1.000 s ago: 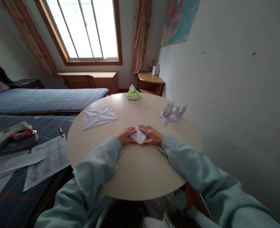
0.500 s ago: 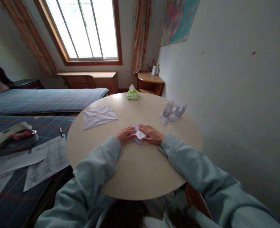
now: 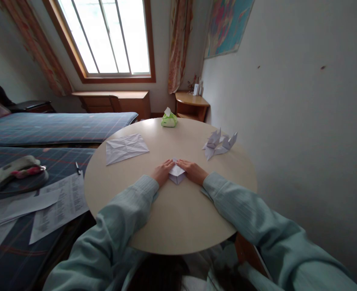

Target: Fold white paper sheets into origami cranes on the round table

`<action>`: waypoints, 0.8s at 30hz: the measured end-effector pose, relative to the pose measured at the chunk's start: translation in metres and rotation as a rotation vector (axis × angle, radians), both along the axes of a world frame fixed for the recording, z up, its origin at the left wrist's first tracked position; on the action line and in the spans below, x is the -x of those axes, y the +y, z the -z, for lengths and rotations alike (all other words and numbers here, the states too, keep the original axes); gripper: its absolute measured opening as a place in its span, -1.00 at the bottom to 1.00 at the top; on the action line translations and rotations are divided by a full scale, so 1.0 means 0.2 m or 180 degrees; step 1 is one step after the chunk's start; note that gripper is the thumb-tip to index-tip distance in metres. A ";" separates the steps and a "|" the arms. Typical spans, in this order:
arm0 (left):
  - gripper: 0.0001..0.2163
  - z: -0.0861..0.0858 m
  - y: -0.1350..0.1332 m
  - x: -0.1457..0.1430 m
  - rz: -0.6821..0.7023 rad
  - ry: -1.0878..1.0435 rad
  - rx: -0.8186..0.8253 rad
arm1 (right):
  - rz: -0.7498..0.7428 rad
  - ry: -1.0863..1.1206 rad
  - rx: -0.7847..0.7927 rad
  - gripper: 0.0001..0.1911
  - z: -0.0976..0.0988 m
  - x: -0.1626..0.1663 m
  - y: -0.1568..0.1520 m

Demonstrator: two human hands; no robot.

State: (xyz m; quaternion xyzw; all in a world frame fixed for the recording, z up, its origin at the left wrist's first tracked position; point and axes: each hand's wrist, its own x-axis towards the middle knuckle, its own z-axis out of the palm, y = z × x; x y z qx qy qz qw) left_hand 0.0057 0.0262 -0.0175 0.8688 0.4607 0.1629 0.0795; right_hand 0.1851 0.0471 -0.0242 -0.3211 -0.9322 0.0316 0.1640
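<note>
A small piece of folded white paper (image 3: 177, 174) lies on the round table in front of me, its near end coming to a point. My left hand (image 3: 164, 171) presses on its left side, fingertips at the upper fold. From the other side, my right hand (image 3: 193, 170) holds the right part of the paper, its fingertips almost meeting those of the left. The fingers of both hands are close together and cover part of the upper edge.
On the round table (image 3: 178, 226) lie a creased paper sheet (image 3: 127, 148) at left, folded paper figures (image 3: 219, 143) at right and a green tissue pack (image 3: 169, 119) at the far edge. Printed sheets (image 3: 60, 206) and a pen (image 3: 78, 168) are on the bed to the left.
Both hands have drawn their fingers in toward the paper's upper middle, and my right thumb has left its lower right part. More of the near half of the paper shows now.
</note>
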 end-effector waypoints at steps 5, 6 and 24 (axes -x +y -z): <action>-0.59 -0.02 0.00 0.03 -0.0287 -0.0112 0.0048 | 0.0225 -0.0117 -0.0083 -0.55 -0.01 0.00 -0.02; -0.60 -0.02 0.00 0.03 -0.0360 -0.0131 0.0040 | 0.0260 -0.0126 -0.0096 -0.56 -0.02 0.00 -0.03; -0.60 -0.10 -0.08 0.00 -0.0231 -0.0535 -0.1751 | 0.0984 -0.0387 -0.0312 -0.65 -0.08 0.04 -0.08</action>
